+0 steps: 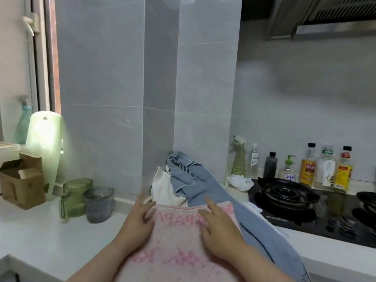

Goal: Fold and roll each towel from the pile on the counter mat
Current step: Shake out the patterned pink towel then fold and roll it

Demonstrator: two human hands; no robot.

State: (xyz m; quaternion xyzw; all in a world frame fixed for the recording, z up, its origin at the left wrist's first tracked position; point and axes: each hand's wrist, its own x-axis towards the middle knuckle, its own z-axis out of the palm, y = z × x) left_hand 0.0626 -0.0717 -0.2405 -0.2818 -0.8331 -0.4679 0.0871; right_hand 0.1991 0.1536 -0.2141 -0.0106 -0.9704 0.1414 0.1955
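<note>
Both hands, left [139,217] and right [218,226], press flat on pink towel [177,241]; blue towel [203,180], white towel [162,186] unfolded.

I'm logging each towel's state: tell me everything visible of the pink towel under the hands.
The pink towel is pale, terry-looking cloth with darker pink lettering and small specks. It lies spread flat on the counter, far edge straight, near end out of frame. The left hand rests at its left edge, the right hand on its right part. A blue towel borders its right side.
</note>
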